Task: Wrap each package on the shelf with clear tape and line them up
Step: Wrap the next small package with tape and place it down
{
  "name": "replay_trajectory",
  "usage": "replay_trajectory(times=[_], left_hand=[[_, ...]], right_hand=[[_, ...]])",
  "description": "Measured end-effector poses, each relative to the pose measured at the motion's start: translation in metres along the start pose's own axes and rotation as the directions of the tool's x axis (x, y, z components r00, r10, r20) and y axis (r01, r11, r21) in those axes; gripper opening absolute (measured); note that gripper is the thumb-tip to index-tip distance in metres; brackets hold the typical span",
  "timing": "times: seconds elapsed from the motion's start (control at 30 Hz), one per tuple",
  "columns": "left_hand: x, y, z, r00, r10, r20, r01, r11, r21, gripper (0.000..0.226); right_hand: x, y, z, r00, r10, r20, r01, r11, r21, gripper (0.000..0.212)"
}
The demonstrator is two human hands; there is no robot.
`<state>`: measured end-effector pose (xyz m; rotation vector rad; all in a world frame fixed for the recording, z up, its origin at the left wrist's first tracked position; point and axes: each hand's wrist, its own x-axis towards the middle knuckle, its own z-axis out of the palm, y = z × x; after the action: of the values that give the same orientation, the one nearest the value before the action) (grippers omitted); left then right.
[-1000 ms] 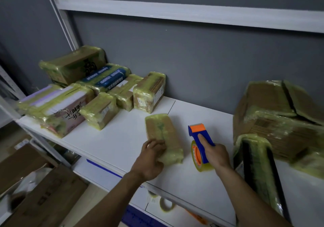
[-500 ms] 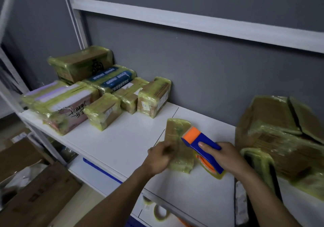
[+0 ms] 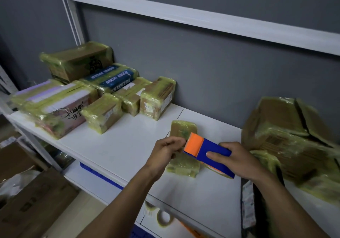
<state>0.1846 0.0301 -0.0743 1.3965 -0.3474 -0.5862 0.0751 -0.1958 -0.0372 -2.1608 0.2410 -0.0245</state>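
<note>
A small flat package (image 3: 184, 162) wrapped in yellowish clear tape lies on the white shelf (image 3: 128, 145) in front of me. My right hand (image 3: 233, 159) grips a blue tape dispenser (image 3: 207, 152) with an orange front, held over the package. My left hand (image 3: 166, 150) is pinched shut at the dispenser's orange end, just above the package; whether it holds the tape's end is too small to see. Several taped packages (image 3: 103, 98) stand in rows at the back left.
A pile of larger taped cardboard boxes (image 3: 294, 138) fills the shelf's right side, with a dark taped package (image 3: 261, 201) at the front right. A tape roll (image 3: 164, 218) lies on the lower shelf. Cardboard boxes (image 3: 31, 201) sit on the floor at left.
My right hand lifted the dispenser from standing on the shelf and brought it over the small package. My left hand left the package's top and closed at the dispenser's orange end.
</note>
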Motion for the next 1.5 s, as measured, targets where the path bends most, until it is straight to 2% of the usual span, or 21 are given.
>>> replay_trajectory(times=[0.2, 0.3, 0.47, 0.63, 0.73, 0.83, 1.03, 1.2, 1.33, 1.43, 1.5], left_hand=[[0.001, 0.008, -0.001, 0.994, 0.064, -0.092, -0.059, 0.997, 0.046, 0.017], [0.001, 0.013, -0.004, 0.992, 0.103, -0.076, -0.093, 0.988, 0.125, 0.018], [0.004, 0.016, -0.012, 0.987, 0.146, -0.061, -0.132, 0.973, 0.189, 0.024], [0.014, 0.017, -0.026, 0.983, 0.143, -0.112, -0.113, 0.965, 0.235, 0.023], [0.014, 0.017, -0.034, 0.981, 0.141, -0.136, -0.105, 0.965, 0.239, 0.019], [0.013, 0.012, -0.052, 0.961, 0.149, -0.232, -0.103, 0.974, 0.202, 0.013], [-0.001, -0.013, -0.051, 0.976, 0.052, -0.212, -0.054, 0.999, -0.003, 0.014], [-0.004, -0.026, -0.051, 0.967, 0.076, -0.241, -0.075, 0.997, 0.011, 0.005], [-0.005, -0.037, -0.054, 0.958, 0.045, -0.281, -0.033, 0.998, 0.048, 0.007], [-0.002, -0.041, -0.067, 0.941, 0.008, -0.340, 0.011, 0.998, 0.054, 0.008], [0.000, -0.044, -0.070, 0.951, -0.032, -0.309, 0.060, 0.995, 0.082, 0.007]], right_hand=[[-0.004, -0.009, 0.003, 1.000, -0.016, -0.009, 0.017, 1.000, 0.025, 0.050], [-0.006, -0.012, 0.006, 1.000, -0.011, -0.012, 0.011, 1.000, 0.009, 0.035], [-0.006, -0.020, 0.010, 0.999, -0.025, -0.037, 0.024, 0.999, -0.022, 0.029], [-0.003, -0.030, 0.010, 0.998, 0.002, -0.070, -0.014, 0.984, -0.178, 0.050], [-0.002, -0.039, 0.005, 0.998, 0.022, -0.053, -0.032, 0.979, -0.199, 0.033], [-0.002, -0.038, 0.000, 0.997, 0.021, -0.069, -0.036, 0.975, -0.221, 0.030], [0.004, -0.028, 0.005, 0.997, 0.033, -0.072, -0.054, 0.946, -0.320, 0.051], [0.004, -0.022, 0.007, 0.997, 0.032, -0.068, -0.052, 0.945, -0.324, 0.080], [0.004, -0.023, 0.012, 0.999, 0.041, -0.033, -0.050, 0.922, -0.383, 0.063], [0.005, -0.024, 0.014, 0.998, 0.064, -0.016, -0.064, 0.879, -0.473, 0.063], [0.004, -0.024, 0.010, 0.995, 0.100, -0.006, -0.089, 0.863, -0.498, 0.064]])
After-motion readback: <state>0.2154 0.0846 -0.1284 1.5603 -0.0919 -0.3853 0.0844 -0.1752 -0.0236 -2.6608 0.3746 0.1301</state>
